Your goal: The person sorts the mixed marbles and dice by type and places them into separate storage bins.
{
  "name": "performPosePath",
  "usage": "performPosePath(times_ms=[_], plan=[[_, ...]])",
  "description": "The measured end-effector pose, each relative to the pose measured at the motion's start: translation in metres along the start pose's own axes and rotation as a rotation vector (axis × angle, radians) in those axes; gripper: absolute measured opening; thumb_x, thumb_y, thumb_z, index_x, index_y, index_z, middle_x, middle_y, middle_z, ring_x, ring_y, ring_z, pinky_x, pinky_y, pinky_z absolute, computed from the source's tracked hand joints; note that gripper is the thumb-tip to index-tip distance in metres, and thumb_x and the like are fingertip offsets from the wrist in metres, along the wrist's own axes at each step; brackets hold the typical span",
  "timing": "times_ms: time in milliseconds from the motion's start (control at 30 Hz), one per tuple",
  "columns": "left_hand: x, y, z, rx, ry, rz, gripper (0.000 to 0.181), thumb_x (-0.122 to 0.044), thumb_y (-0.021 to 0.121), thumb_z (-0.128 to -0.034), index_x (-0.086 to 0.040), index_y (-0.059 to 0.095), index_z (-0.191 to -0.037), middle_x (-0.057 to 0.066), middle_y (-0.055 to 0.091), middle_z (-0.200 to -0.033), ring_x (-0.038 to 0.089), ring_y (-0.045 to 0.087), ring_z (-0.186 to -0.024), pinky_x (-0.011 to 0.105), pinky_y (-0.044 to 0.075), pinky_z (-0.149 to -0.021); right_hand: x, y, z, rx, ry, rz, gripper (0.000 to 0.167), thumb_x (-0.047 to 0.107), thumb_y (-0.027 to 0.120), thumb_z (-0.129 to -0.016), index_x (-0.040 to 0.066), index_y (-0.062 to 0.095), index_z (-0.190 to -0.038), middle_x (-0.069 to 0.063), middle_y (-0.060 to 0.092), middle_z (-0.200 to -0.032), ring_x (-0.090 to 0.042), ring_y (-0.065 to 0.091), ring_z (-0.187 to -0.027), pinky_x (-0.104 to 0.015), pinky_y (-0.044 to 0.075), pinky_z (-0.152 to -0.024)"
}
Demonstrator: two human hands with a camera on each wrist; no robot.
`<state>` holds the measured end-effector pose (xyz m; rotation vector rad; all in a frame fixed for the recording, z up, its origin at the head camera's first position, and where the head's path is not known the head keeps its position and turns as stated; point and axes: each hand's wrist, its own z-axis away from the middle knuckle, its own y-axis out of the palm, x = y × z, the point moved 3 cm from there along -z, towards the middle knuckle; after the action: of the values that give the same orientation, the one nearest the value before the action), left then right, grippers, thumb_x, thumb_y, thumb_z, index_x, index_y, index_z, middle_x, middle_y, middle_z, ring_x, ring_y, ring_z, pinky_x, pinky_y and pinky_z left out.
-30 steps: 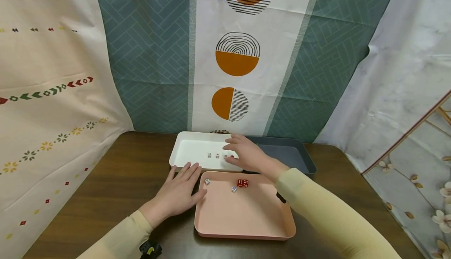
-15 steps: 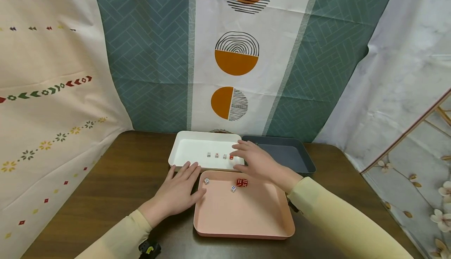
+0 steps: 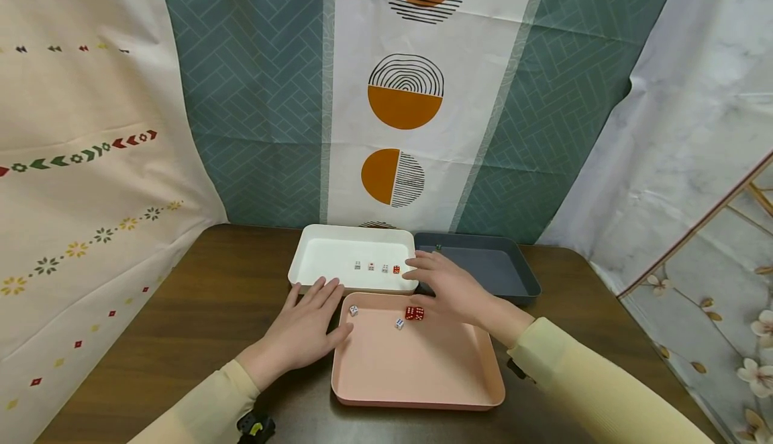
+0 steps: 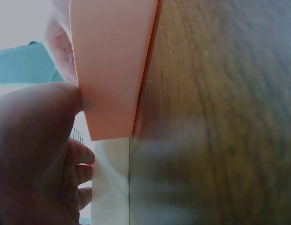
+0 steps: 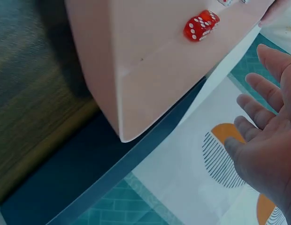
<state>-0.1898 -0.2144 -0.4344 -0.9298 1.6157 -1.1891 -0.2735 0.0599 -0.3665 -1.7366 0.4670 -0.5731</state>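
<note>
Loosely extended with nothing grasped, left hand (image 3: 302, 333) rested against pink tray (image 3: 417, 373), right hand (image 3: 453, 288) suspended, two red dice (image 3: 414, 313) seen inside between both hands, nearer the right.

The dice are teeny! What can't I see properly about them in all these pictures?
Head view: dots on the four dice in the white tray are too small to count for sure.
Head view: the green thing in the dark tray is too small to tell what it is.
Left wrist view: the pink tray's side hides the dice inside.
Right wrist view: the top edge cuts off its white dice.
</note>
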Motion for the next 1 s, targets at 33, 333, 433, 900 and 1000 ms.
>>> performPosePath(times_ms=[33, 333, 433, 900, 1000], plan=[[0.000, 0.000, 0.000, 0.001, 0.000, 0.000, 0.080, -0.055, 0.058, -0.1114, -0.002, 0.042, -0.169, 0.017, 0.035, -0.177, 0.040, 0.026, -0.166, 0.073, 0.013, -0.129, 0.000, 0.000, 0.002, -0.004, -0.005, -0.002, 0.044, 0.024, 0.086, -0.100, 0.003, 0.076, -0.137, -0.018, 0.062, -0.156, -0.042, 0.043, -0.157, -0.057, 0.027, -0.131], [-0.002, -0.004, 0.002, 0.004, -0.001, 0.007, 0.078, -0.052, 0.059, -0.1118, -0.001, 0.043, -0.169, 0.018, 0.036, -0.176, 0.041, 0.027, -0.165, 0.074, 0.013, -0.129, -0.003, 0.007, 0.017, -0.006, -0.052, 0.001, 0.037, 0.019, 0.087, -0.098, 0.004, 0.079, -0.131, -0.020, 0.065, -0.151, -0.045, 0.047, -0.153, -0.061, 0.030, -0.129], [-0.002, -0.004, 0.002, 0.000, 0.003, 0.010, 0.078, -0.052, 0.058, -0.1118, -0.001, 0.043, -0.168, 0.018, 0.036, -0.176, 0.041, 0.027, -0.165, 0.074, 0.013, -0.129, -0.004, 0.009, 0.021, 0.000, -0.059, -0.003, 0.037, 0.018, 0.088, -0.097, 0.005, 0.079, -0.131, -0.019, 0.067, -0.150, -0.045, 0.048, -0.153, -0.061, 0.030, -0.129], [-0.001, -0.002, 0.001, 0.006, 0.000, -0.001, 0.079, -0.053, 0.058, -0.1118, -0.001, 0.042, -0.169, 0.018, 0.036, -0.177, 0.041, 0.026, -0.166, 0.073, 0.013, -0.129, -0.006, 0.022, 0.037, -0.021, -0.084, 0.036, 0.044, 0.018, 0.090, -0.094, 0.011, 0.079, -0.136, -0.021, 0.067, -0.148, -0.048, 0.050, -0.151, -0.065, 0.032, -0.127], [-0.001, -0.002, 0.002, 0.005, 0.001, -0.004, 0.078, -0.053, 0.058, -0.1120, -0.002, 0.043, -0.169, 0.017, 0.036, -0.177, 0.041, 0.026, -0.166, 0.073, 0.014, -0.129, -0.006, 0.025, 0.039, -0.001, -0.047, 0.026, 0.047, 0.020, 0.090, -0.095, 0.013, 0.078, -0.140, -0.020, 0.065, -0.152, -0.046, 0.047, -0.154, -0.063, 0.029, -0.129]])
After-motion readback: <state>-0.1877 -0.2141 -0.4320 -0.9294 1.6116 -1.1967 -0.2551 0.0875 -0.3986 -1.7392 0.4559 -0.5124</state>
